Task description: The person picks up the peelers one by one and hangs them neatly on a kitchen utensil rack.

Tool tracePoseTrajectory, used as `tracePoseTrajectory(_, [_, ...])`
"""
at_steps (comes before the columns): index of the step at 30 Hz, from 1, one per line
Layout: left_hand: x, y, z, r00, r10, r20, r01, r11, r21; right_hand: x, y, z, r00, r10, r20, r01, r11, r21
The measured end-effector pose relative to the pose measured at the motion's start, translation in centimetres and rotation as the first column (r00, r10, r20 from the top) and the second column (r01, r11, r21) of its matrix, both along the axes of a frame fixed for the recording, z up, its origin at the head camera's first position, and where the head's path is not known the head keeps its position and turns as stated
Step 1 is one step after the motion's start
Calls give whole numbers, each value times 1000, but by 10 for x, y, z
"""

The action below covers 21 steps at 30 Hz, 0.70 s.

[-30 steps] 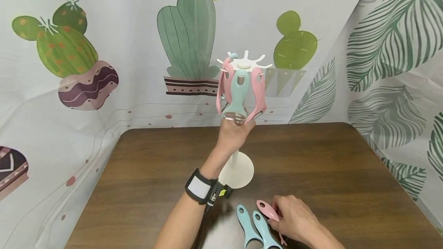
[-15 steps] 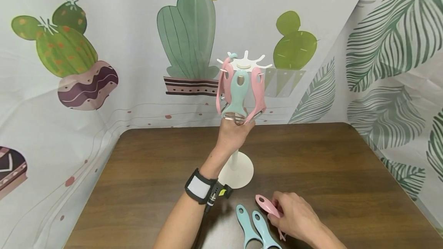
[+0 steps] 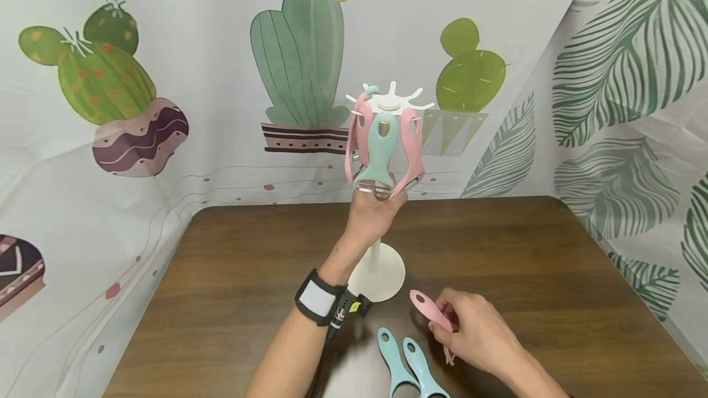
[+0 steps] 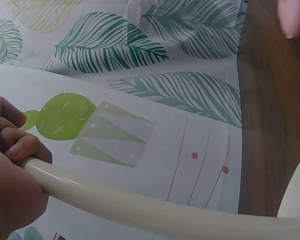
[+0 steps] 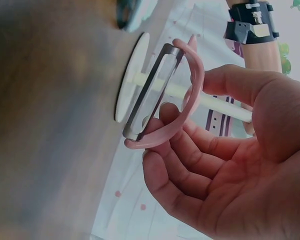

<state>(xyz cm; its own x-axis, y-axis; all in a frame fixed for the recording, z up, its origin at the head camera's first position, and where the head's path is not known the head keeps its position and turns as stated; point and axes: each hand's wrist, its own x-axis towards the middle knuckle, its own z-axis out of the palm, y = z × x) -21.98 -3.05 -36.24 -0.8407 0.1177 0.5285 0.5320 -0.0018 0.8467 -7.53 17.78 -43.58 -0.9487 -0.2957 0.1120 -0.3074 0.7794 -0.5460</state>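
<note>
My left hand (image 3: 373,217) grips the post of a cream-white stand (image 4: 115,202) just below its top; in the left wrist view the fingers wrap round the post. Several pink and mint peelers hang from the stand's spoked top, among them a mint peeler (image 3: 383,146) in front and a pink peeler (image 3: 412,140) on the right. Over the table, right of the stand's base (image 3: 381,275), my right hand (image 3: 478,330) pinches another pink peeler (image 5: 185,112) between thumb and fingers. Its holed handle end points up and left in the head view, its metal blade toward me.
Two mint peelers, a left one (image 3: 393,358) and a right one (image 3: 419,361), lie side by side at the front of the brown wooden table (image 3: 249,263). Bare spokes stick out at the back and right of the stand's top. A patterned cloth (image 3: 221,78) hangs behind the table.
My right hand has lifted the pink peeler and carried it a little forward, away from the two mint peelers. The left hand and the stand have stayed in place.
</note>
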Motion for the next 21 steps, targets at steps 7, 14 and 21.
tracePoseTrajectory(7, [0, 0, 0, 999, 5, 32, -5, 1000, -2, -7, 5, 14, 999, -34, -37, 33, 999, -40])
tracePoseTrajectory(14, [-2, 0, 2, 1000, -17, 17, 17, 1000, 0, -15, 14, 34, 993, -40, -109, 25, 990, -142])
tracePoseTrajectory(21, [-2, -2, 3, 1000, -21, 19, 21, 999, -24, -23, 16, 55, 959, -80, -271, 34, 985, -169])
